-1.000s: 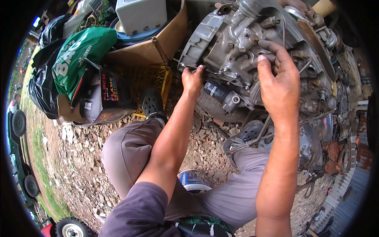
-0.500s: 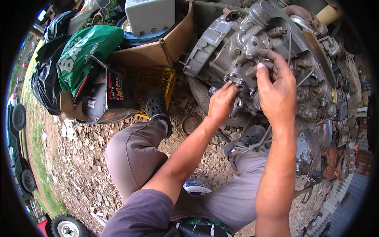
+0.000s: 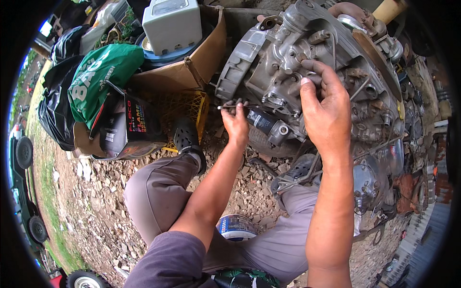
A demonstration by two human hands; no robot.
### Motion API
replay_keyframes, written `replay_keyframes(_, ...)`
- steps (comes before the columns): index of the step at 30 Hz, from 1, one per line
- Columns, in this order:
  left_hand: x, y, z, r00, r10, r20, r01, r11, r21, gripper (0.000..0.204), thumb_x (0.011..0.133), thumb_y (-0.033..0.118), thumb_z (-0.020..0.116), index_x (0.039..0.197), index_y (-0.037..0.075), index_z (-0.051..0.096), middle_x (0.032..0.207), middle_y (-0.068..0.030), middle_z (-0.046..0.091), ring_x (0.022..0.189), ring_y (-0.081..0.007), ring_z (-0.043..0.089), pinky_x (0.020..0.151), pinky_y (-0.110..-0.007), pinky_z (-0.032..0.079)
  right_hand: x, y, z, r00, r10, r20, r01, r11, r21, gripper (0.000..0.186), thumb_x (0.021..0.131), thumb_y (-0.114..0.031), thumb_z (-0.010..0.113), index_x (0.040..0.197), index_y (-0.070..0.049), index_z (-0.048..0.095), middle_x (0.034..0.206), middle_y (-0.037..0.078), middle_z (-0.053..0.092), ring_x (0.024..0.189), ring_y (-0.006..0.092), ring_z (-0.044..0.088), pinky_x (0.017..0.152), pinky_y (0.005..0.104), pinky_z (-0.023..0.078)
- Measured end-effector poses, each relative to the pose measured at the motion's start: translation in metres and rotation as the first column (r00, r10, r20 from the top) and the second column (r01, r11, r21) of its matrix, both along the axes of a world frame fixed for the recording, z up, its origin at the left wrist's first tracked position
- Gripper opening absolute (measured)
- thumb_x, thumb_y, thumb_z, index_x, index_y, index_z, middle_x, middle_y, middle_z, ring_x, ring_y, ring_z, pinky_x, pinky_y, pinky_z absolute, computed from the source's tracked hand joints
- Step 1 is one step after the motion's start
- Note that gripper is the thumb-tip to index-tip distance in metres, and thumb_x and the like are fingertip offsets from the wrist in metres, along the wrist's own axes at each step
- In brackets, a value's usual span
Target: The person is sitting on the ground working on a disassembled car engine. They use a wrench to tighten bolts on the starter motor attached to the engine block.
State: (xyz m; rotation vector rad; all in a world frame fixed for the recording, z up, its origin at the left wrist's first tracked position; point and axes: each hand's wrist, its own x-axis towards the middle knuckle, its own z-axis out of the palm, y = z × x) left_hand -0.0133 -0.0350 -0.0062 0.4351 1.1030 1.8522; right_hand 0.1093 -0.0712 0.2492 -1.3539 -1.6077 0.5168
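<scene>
Grey metal engine assembly (image 3: 269, 79) beyond both hands. Left hand (image 3: 236, 122) pinches thin metal rod (image 3: 223, 108) between thumb and fingers, pale end poking out leftward. Right hand (image 3: 327, 113) half-curled before engine, thumb and forefinger parted; hold unclear.

rod (image 3: 220, 108): partly hidden in left hand (image 3: 236, 124) | wheel (image 3: 86, 282): cut off below

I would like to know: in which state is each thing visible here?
Thin rod: gripped, one end exposed
Left hand: pinching
Right hand: curled, grip unclear
Metal housing: uncovered, grimy
Green bag: bulging
Cardboard box: open-topped, filled
Black box: flap open
Bucket: partly hidden
</scene>
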Motion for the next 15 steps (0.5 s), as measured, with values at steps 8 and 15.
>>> replay_keyframes(8, -0.017, 0.024, 0.019, 0.952, -0.194, 0.239, 0.232, 0.962, -0.144, 0.027, 0.093, 0.003, 0.054, 0.116, -0.002, 0.041, 0.109, -0.0167, 0.059, 0.095, -0.0251, 0.064, 0.082, -0.037, 0.055, 0.001, -0.003, 0.003, 0.999, -0.013, 0.035, 0.014, 1.0, -0.026, 0.026, 0.085, -0.01, 0.056, 0.11, -0.002, 0.06, 0.092, 0.017, 0.068, 0.085, 0.0305, 0.066, 0.076, 0.0373, 0.05)
replay_keyframes(15, -0.017, 0.037, 0.031, 0.948, -0.248, 0.198, 0.28, 0.948, -0.154, 0.025, 0.094, 0.005, 0.052, 0.116, -0.001, 0.041, 0.108, -0.0143, 0.061, 0.095, -0.0235, 0.064, 0.079, -0.038, 0.056, 0.0, -0.001, -0.002, 1.0, -0.013, 0.025, 0.014, 1.0, -0.024, 0.026, 0.085, -0.01, 0.056, 0.109, -0.002, 0.059, 0.093, 0.018, 0.068, 0.086, 0.0314, 0.066, 0.076, 0.0376, 0.05)
